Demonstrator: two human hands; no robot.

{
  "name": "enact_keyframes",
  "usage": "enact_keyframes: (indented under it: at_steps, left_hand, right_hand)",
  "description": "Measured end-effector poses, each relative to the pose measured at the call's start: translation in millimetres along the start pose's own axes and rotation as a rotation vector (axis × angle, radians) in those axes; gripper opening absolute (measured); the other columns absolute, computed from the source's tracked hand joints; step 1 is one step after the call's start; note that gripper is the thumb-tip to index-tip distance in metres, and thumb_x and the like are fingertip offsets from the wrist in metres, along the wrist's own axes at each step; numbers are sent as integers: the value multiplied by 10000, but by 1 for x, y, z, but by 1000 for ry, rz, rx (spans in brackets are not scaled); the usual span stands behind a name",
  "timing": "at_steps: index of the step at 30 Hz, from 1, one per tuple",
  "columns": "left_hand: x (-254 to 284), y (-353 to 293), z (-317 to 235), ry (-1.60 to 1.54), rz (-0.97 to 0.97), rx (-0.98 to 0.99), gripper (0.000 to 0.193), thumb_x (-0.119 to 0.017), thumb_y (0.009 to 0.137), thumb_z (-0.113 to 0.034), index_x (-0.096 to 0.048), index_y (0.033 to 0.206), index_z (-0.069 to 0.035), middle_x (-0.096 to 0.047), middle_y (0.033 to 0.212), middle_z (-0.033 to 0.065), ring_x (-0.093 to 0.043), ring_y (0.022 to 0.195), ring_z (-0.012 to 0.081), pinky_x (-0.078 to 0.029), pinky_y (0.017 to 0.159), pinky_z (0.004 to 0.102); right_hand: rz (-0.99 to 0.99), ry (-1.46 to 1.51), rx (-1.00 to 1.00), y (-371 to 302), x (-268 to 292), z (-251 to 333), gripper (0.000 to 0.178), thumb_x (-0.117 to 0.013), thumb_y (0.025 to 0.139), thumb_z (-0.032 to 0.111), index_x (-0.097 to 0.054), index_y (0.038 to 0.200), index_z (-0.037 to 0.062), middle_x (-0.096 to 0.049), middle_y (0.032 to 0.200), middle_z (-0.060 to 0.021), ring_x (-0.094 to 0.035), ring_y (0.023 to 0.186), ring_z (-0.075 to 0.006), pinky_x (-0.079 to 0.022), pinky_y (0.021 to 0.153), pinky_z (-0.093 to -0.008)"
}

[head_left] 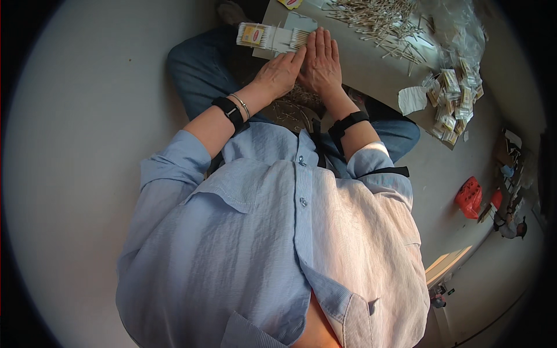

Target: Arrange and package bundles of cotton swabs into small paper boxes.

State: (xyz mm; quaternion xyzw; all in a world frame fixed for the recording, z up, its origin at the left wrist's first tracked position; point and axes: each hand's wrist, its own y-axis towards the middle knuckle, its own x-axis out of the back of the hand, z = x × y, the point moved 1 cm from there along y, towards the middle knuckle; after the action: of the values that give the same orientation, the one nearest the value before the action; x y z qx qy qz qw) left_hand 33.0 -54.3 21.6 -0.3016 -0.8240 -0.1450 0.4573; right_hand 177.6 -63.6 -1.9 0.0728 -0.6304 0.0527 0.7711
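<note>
A pale-blue striped button-up shirt (249, 249), the wearer's own, lies nearest the camera, below the heap of loose cotton swabs (380, 20), the landmark here. Left of that heap, on the grey tabletop (371, 72), is a short row of cotton swabs (299, 39). The left hand (277, 75) reaches in at its near edge, fingers together and nearly straight; whether the tips pinch any swab, I cannot tell. The right hand (322, 68) lies flat at the row's right end, between it and the heap, its fingers extended side by side and gripping nothing visible.

Uneven pressure from either hand could skew the row or make sticks ride over one another. A hand sliding too far left might also jostle the yellow-labelled swab pack (253, 35), farther left of the heap than the row. If the right hand drifted towards the heap, stray swabs could get mixed in.

The row looks orderly: slim, pale tan sticks lie side by side, roughly parallel, with whitish ends. The fingers crowd its near, right side, so its full extent is unclear.
</note>
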Motion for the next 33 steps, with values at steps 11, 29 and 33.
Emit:
enact_keyframes:
  at_steps: [11, 29, 33]
  left_hand:
    - [-2, 3, 0, 50, 37, -5, 520, -512, 811, -39, -378, 1310, 17, -564, 1084, 208, -564, 1012, 348, -468, 885, 401]
    - [3, 13, -7, -20, 2, 67, 432, -544, 806, -94, -390, 1198, 3, -597, 998, 237, -587, 940, 391, -476, 829, 458]
    - [3, 14, -5, -74, 138, 153, 592, -514, 814, -104, -280, 1348, -2, -544, 1161, 258, -555, 1039, 405, -465, 888, 457]
  right_hand:
    - [-19, 9, -9, 0, -4, 0, 782, -497, 846, 395, -197, 1428, -32, -186, 1498, -221, -133, 1412, -346, -92, 1147, -442]
    - [-37, -26, -6, -1, -8, -1, 777, -503, 839, 374, -195, 1429, -28, -180, 1501, -219, -136, 1412, -342, -102, 1145, -441]
    - [-25, 3, -6, -1, -6, -1, 776, -501, 836, 363, -192, 1428, -32, -180, 1500, -221, -136, 1412, -344, -102, 1145, -442]
